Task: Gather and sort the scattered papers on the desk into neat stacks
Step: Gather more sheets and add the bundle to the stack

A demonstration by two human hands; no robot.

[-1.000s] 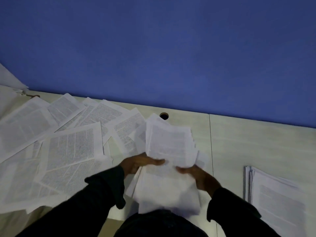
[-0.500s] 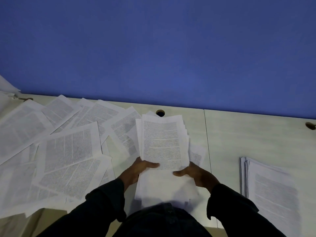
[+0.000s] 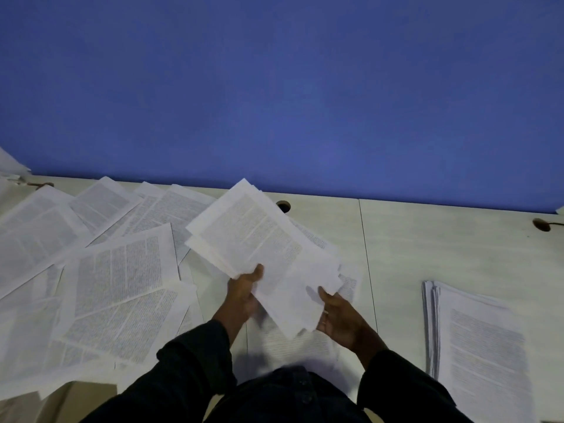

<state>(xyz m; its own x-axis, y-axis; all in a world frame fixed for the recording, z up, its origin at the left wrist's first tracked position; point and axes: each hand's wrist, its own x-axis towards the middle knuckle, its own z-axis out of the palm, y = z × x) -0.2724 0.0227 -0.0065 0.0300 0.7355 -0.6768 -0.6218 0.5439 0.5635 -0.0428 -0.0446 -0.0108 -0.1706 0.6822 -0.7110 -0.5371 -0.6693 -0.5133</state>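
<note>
A bundle of printed sheets (image 3: 259,239) is lifted above the pale desk (image 3: 442,245), tilted so its far end points up and left. My left hand (image 3: 242,293) grips its near left edge, thumb on top. My right hand (image 3: 338,319) holds the near right corner from beneath, fingers spread. Many scattered papers (image 3: 100,270) overlap across the left half of the desk. A squared stack of papers (image 3: 479,346) lies at the right. One more sheet (image 3: 293,343) lies flat under the bundle, close to my body.
A blue wall (image 3: 305,87) rises behind the desk. Two cable holes (image 3: 283,206) (image 3: 541,225) sit near the back edge. A seam (image 3: 367,264) divides the desk into two panels. My dark sleeves and lap fill the bottom of the view.
The bundle has been lifted and turned counter-clockwise, from pointing straight away to slanting up-left. My right hand slid down to its near right corner.
</note>
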